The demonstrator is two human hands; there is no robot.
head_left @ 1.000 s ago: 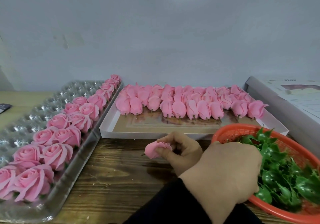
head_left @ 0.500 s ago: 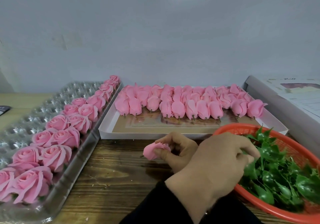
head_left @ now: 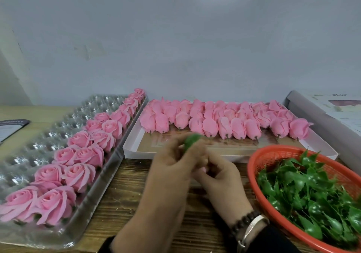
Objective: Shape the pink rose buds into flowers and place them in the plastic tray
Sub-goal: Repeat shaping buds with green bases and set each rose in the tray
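Note:
My left hand pinches a green leaf base just above my right hand. The right hand's curled fingers hold a pink rose bud, which is mostly hidden between the two hands. Both hands meet over the wooden table, in front of a white box that holds rows of unshaped pink buds. At the left lies the clear plastic tray, with two rows of shaped pink roses along its right side.
An orange basket full of green leaf bases sits at the right, close to my right wrist. A grey box stands behind it. A dark card lies at the far left. The wall runs along the back.
My left hand came back from the orange basket with a green leaf base and moved left to meet my right hand. The bud is now covered by the hands.

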